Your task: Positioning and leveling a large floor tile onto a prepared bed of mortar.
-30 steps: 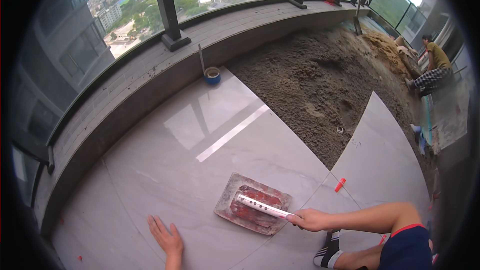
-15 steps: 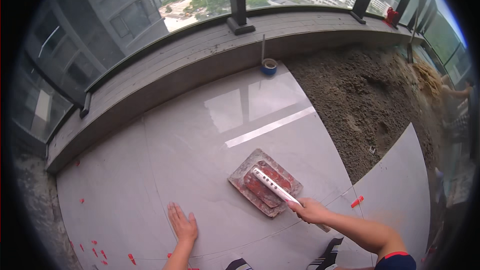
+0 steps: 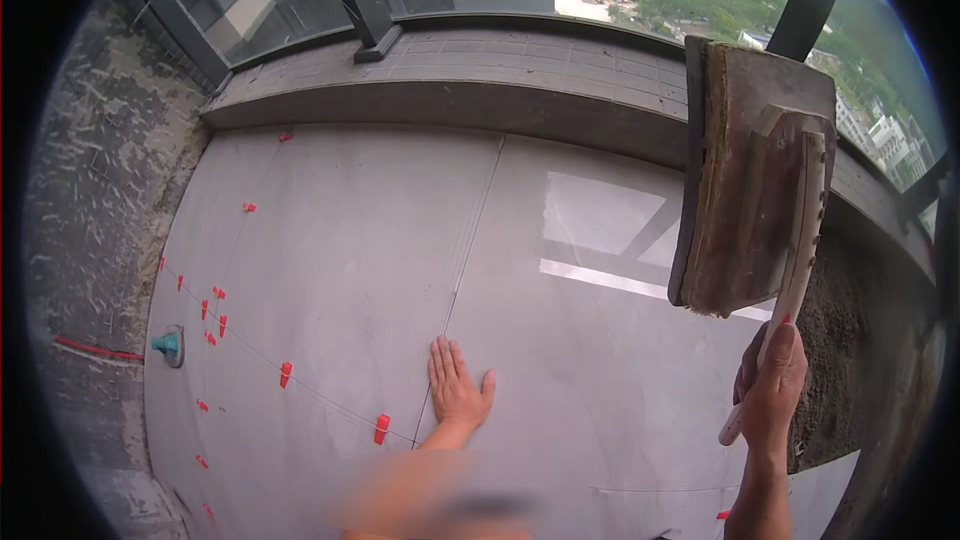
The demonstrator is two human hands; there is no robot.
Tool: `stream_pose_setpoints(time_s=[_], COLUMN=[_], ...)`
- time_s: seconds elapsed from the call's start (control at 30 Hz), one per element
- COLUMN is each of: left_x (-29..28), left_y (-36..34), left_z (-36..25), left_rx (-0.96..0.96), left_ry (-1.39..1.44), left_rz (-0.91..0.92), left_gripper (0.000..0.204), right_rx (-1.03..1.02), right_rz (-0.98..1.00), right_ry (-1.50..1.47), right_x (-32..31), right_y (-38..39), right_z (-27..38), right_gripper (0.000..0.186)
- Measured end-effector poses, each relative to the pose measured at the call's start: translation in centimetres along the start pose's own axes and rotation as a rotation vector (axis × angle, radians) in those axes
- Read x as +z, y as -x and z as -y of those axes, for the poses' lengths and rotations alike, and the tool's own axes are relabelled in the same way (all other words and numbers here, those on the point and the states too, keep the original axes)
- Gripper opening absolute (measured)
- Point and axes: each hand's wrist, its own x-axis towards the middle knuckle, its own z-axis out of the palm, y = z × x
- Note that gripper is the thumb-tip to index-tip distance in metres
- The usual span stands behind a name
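My right hand (image 3: 775, 380) grips the pale long handle of a tile tamper (image 3: 735, 180), a thick brownish rectangular block with a dark pad along its face. The tamper is held up on the right, tilted on edge and apart from the floor. My left hand (image 3: 460, 395) lies flat, fingers stretched, on the glossy grey floor tiles (image 3: 350, 240), next to a thin joint between two of them. Several red wedges (image 3: 381, 429) sit along the joints left of that hand. My left forearm is smeared by a blur.
A teal knob-like tool (image 3: 170, 345) stands by the rough wall (image 3: 110, 190) at left. Beyond the tiles runs a low ledge (image 3: 480, 105) under glazing with dark posts (image 3: 355, 0). At right, behind the tamper, lies a bed of dark mortar (image 3: 840, 340).
The tamper, lying on the tile before, is now lifted up in my right hand. My view has swung left, bringing more wedges and the rough wall in. The left hand stays flat.
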Motion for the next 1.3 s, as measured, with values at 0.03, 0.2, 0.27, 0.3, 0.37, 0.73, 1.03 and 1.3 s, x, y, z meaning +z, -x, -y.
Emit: stream_pose_setpoints(time_s=[0.03, 0.2, 0.27, 0.3, 0.37, 0.73, 1.03, 1.3], left_x=[-0.1, -0.2, -0.2, -0.3, -0.5, -7.7, -10.2, -9.0], left_y=[0.0, -0.2, -0.6, -0.2, -0.3, -5.2, 3.8, 5.1], left_z=[0.0, 0.3, 0.4, 0.4, 0.9, 7.8, 11.2, 11.9], left_rx=[-0.019, -0.015, -0.001, 0.006, 0.000, 0.037, -0.133, -0.167], left_ry=[-0.003, 0.048, 0.050, 0.046, 0.042, -0.175, -0.016, -0.119], left_rz=[0.082, 0.029, 0.016, 0.026, 0.020, 0.544, 0.462, 0.418], left_gripper=[0.091, 0.091, 0.090, 0.090, 0.090, 0.104, 0.117, 0.133], right_rx=[0.008, 0.294, 0.243, 0.284, 0.216, 0.337, -0.169, 0.197], right_rz=[0.003, 0.477, 0.553, 0.607, 0.585, 0.599, 0.387, 0.800], right_ry=[-0.013, 0.752, 0.733, 0.738, 0.721, 0.288, 0.187, 0.647], right_x=[2.1, 14.3, 15.8, 16.5, 16.9, 13.5, 4.3, 12.6], right_y=[0.4, 1.7, 2.0, 2.6, 2.9, -1.3, 6.0, 5.1], right_z=[-0.9, -8.9, -11.1, -11.8, -12.4, -1.8, -3.7, -10.1], right_gripper=[0.052, 0.062, 0.064, 0.064, 0.067, 0.055, 0.069, 0.063])
